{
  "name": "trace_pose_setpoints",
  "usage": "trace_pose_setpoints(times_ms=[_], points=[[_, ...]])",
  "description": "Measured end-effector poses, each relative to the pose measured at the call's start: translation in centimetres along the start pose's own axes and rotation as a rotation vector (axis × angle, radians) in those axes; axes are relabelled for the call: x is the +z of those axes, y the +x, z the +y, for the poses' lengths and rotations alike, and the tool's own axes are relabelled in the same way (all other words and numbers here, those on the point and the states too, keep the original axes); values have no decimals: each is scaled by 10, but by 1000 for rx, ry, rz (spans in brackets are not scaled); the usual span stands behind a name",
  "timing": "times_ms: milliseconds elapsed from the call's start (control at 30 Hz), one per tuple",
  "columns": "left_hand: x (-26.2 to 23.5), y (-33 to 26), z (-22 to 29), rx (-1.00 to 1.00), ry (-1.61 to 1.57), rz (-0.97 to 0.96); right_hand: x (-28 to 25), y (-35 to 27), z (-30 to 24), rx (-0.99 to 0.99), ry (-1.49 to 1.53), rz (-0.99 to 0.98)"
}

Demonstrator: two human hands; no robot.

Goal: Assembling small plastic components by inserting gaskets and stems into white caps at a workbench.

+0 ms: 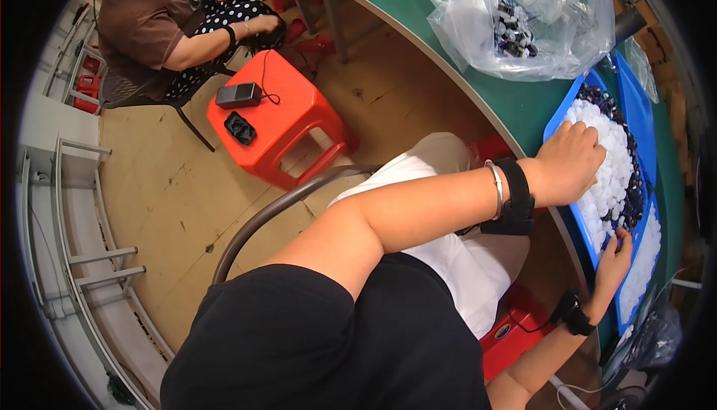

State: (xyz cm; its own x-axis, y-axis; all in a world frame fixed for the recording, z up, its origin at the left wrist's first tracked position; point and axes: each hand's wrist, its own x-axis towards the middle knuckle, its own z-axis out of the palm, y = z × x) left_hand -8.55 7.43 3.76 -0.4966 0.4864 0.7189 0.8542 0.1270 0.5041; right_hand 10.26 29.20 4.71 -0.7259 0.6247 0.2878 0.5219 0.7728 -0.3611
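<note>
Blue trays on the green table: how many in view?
2, maybe more hidden. One blue tray lies under the left hand, filled with white pieces. A second tray lies beside it, farther from the person; the right hand touches the near tray's edge.

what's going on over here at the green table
A person seated at the green table has both hands in a blue tray of small white and dark pieces. The left hand lies flat on the white pieces; the right hand is at the tray's near edge. A clear plastic bag sits beside it.
</note>
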Motion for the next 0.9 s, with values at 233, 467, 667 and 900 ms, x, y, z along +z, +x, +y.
trace_pose_setpoints(times_ms=[233, 467, 667, 900], points=[[1, -3, -2, -32, -163, -10, 0, -1, 4, -29, -49, 37], [7, -3, -9, -24, -98, 11, -3, -3, -11, 18, -37, 29], [0, 0, -3, -91, -214, -60, 0, -5, -6, 59, 2, 111], [1, 6, -10, -161, -456, 175, -2, -3, -1, 171, 684, 287]])
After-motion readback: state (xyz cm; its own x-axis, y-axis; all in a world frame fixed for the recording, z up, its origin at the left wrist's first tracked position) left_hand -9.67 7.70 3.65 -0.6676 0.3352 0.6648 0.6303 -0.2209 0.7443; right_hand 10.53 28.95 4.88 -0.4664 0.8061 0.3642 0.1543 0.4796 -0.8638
